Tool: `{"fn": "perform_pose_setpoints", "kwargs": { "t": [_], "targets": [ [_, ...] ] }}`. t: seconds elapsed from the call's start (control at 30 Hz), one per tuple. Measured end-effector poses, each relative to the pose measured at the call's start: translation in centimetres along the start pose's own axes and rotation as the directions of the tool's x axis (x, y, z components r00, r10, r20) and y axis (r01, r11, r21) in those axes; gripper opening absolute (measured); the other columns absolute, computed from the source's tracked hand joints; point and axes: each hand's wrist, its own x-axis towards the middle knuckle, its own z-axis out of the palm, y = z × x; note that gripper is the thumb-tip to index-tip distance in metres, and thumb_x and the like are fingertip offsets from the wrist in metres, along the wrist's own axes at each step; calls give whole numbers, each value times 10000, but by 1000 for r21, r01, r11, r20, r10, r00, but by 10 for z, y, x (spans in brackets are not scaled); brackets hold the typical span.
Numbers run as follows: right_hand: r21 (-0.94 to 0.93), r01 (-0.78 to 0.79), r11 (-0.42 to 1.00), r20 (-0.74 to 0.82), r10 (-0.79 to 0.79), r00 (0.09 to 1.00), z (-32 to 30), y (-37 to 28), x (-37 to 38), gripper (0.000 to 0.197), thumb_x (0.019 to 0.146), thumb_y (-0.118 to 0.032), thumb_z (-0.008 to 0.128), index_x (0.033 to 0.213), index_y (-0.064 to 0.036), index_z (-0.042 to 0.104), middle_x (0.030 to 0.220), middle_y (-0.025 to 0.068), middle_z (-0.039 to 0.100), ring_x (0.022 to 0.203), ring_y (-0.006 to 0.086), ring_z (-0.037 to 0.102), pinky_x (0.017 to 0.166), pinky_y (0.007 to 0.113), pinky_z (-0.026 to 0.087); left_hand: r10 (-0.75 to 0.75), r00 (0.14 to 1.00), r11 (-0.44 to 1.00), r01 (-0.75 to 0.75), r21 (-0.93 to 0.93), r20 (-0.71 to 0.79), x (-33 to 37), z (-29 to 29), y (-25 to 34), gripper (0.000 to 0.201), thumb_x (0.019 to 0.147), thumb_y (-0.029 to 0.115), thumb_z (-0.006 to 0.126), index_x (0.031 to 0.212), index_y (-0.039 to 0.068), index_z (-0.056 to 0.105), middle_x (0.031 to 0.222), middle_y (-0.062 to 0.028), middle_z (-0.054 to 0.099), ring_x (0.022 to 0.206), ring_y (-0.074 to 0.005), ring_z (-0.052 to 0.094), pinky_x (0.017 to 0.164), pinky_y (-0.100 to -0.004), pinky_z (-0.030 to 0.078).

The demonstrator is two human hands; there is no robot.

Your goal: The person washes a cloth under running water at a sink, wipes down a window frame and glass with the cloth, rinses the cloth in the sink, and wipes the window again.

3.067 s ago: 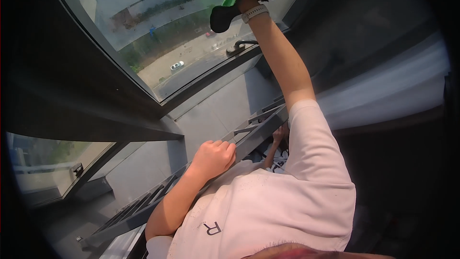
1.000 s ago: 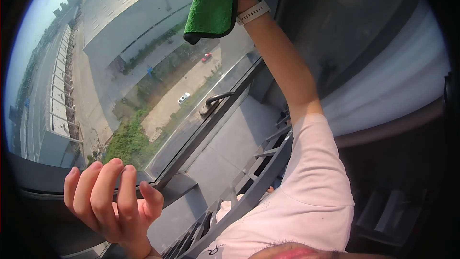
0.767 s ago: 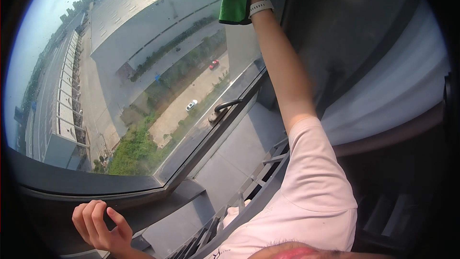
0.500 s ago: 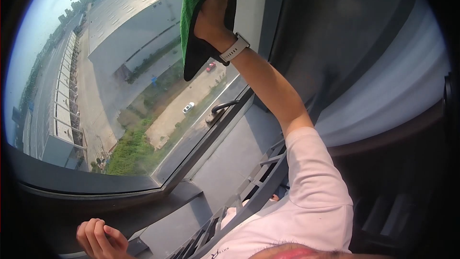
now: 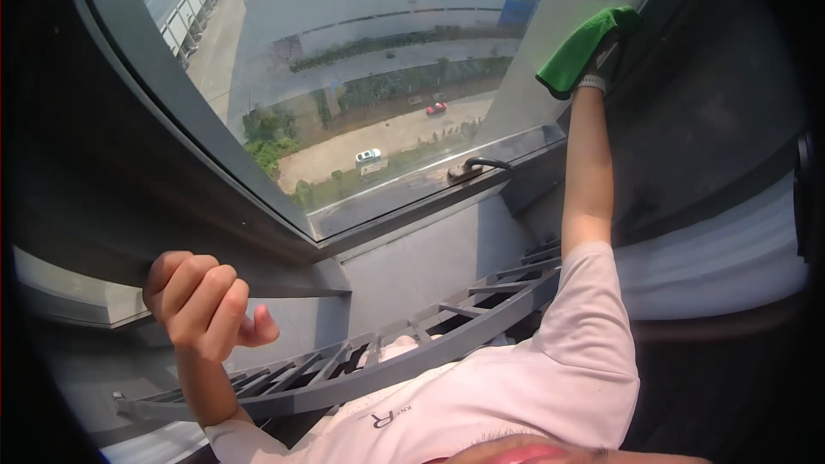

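High at the right, my right hand [image 5: 607, 58] presses a green cloth [image 5: 574, 50] with a dark edge to the window pane [image 5: 537, 77], close to the dark side frame. The cloth covers most of the fingers, and one corner of it hangs to the left of the wrist. A pale watch strap [image 5: 592, 82] circles that wrist. My left hand [image 5: 204, 305] is raised at the lower left, in front of the dark window frame [image 5: 215, 198]. Its fingers are curled in, the thumb stands a little apart, and nothing shows in them.
A dark window handle [image 5: 479, 165] sits on the bottom frame. Below the sill, a grey metal railing [image 5: 344, 385] curves between my body and the wall. Pale curtain-like fabric [image 5: 722, 258] is at the right. Outside are a large building, greenery and cars [image 5: 368, 155].
The view has swung, so the window sits differently. My right hand and the cloth now appear farther right, by the side frame. My left hand has come up into fuller view, still curled.
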Motion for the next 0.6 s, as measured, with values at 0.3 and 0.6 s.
{"fn": "perform_pose_setpoints", "kwargs": {
  "t": [0.3, 0.6],
  "targets": [
    [-80, -353, 932, 645, 319, 695, -93, -128, 0, 348, 965, -206, 543, 1207, 43, 517, 1356, 261, 506, 1269, 379, 482, 1040, 458, 386, 272, 956, 953, -253, 166, -108, -62, -108, 42, 201, 705, 155, 625, 576, 118, 475, 626, 8, 520, 624, -147, 562, 600, -277, 461],
    [558, 344, 755, 6, -418, 909, -309, -419, 125, 436, 946, -193, 553, 1286, 61, 453, 1418, 276, 441, 1320, 406, 428, 1084, 475, 343, 257, 964, 966, -256, -24, 74, -156, -146, 117, 225, 730, 114, 667, 585, 102, 495, 623, 3, 532, 646, -135, 571, 632, -266, 503]
  ]
}}
